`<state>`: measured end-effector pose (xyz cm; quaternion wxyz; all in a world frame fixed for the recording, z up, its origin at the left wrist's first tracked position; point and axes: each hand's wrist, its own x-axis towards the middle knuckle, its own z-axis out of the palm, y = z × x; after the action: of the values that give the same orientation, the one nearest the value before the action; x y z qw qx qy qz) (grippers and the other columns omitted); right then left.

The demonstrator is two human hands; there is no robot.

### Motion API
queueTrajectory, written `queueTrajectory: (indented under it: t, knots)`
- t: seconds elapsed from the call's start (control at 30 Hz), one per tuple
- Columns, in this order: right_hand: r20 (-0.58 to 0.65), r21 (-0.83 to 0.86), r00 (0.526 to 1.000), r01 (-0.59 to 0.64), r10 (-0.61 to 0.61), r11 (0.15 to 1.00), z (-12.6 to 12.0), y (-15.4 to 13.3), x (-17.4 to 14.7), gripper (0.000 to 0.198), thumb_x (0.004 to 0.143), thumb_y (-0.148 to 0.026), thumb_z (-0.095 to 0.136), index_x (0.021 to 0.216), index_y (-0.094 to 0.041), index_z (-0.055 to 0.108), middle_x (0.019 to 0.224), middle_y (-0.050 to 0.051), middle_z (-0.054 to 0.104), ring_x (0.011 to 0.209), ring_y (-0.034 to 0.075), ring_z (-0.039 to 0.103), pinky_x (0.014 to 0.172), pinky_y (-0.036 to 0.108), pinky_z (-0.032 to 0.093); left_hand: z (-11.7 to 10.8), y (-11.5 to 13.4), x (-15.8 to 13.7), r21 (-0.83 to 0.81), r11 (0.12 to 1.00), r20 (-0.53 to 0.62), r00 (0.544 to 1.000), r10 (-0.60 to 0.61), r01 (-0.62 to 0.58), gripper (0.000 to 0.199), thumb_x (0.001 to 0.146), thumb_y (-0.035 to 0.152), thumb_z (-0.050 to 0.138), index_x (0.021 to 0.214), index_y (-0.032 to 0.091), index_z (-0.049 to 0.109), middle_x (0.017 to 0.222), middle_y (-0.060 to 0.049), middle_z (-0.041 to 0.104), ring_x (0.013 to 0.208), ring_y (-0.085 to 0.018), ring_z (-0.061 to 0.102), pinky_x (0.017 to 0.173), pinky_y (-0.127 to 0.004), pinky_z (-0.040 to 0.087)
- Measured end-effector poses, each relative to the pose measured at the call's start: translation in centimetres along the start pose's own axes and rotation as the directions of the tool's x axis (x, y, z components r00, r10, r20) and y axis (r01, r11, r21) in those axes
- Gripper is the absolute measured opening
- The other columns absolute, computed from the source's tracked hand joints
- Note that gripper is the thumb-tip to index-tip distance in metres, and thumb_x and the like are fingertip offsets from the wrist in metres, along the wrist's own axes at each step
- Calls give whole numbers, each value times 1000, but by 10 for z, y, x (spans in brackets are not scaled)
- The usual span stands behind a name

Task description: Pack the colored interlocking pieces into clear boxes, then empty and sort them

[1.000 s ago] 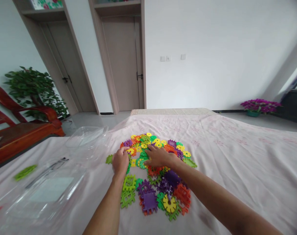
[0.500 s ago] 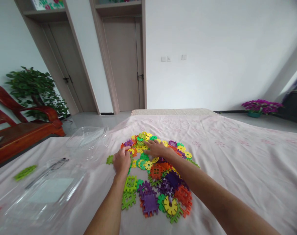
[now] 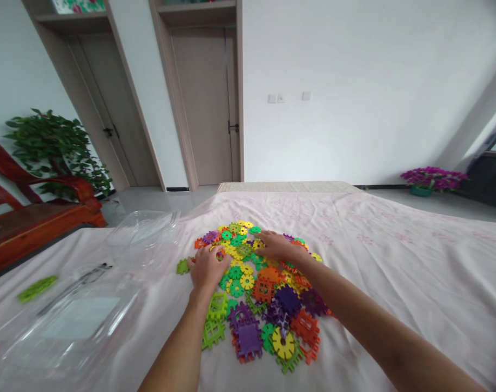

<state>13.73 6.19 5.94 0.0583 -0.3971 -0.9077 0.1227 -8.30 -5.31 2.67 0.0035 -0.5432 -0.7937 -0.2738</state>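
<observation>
Both hands (image 3: 207,267) (image 3: 277,245) flat, seemingly ungripping, atop toy pile (image 3: 259,288).

Ahead of me stands a plain white wall (image 3: 354,81) with two tall beige wooden doors (image 3: 209,103) at far left. A red wooden armchair (image 3: 35,212) and a leafy green potted plant (image 3: 55,147) sit left; purple flowers in a teal pot (image 3: 431,178) brighten the far right, above pale grey floor tiles (image 3: 444,202).

This is a room in a home. A bed with a pink floral sheet (image 3: 395,261) fills the foreground. Beyond its far end stand two wooden interior doors (image 3: 207,103); left of the bed are a red wooden chair (image 3: 39,212) and a leafy potted plant (image 3: 55,147), and right of it purple potted flowers (image 3: 433,178).
</observation>
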Motion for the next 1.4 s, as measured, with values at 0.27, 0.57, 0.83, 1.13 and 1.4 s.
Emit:
queueTrajectory:
  t: [0.27, 0.57, 0.83, 1.13, 1.4]
  knots:
    - [156, 112, 966, 188, -204, 976, 3, -15, -7, 69, 86, -43, 60, 150, -26, 39, 155, 10, 38, 140, 29, 38, 114, 47, 29, 1, 1, 0, 62, 998, 49, 999, 3, -6, 46, 74, 44, 65, 119, 34, 66, 134, -7, 59, 129, -32, 45, 112, -58, 20]
    - [286, 43, 920, 267, -268, 963, -28, 43, -58, 104, 61, -33, 84, 152, -37, 32, 158, 3, 33, 147, 33, 23, 118, 51, 22, 0, 3, -1, 66, 998, 35, 999, -9, 7, 41, 77, 41, 61, 117, 33, 66, 129, -7, 62, 126, -32, 47, 110, -60, 21]
    - [0, -103, 991, 134, -135, 986, 3, 25, -39, 81, 79, -55, 69, 150, -29, 38, 151, 9, 44, 132, 32, 45, 110, 44, 36, 2, 3, -1, 104, 995, 35, 999, -6, 2, 42, 77, 43, 59, 118, 34, 65, 132, -6, 61, 127, -31, 46, 109, -62, 22]
    - [-187, -328, 980, 0, -64, 945, 12, -11, -36, 38, 93, -40, 56, 127, -22, 60, 127, 13, 61, 125, 30, 49, 109, 50, 29, 2, 6, 0, 84, 996, 7, 1000, -10, 9, 35, 85, 47, 52, 114, 34, 68, 127, -5, 64, 124, -31, 49, 109, -62, 23]
    - [120, -13, 897, 430, -425, 903, 0, -27, -54, 56, 85, -39, 65, 139, -33, 53, 150, 5, 47, 137, 27, 41, 112, 48, 27, 0, 6, -2, 118, 993, 14, 1000, -11, 10, 36, 89, 47, 48, 117, 33, 66, 132, -6, 62, 126, -28, 47, 109, -58, 25]
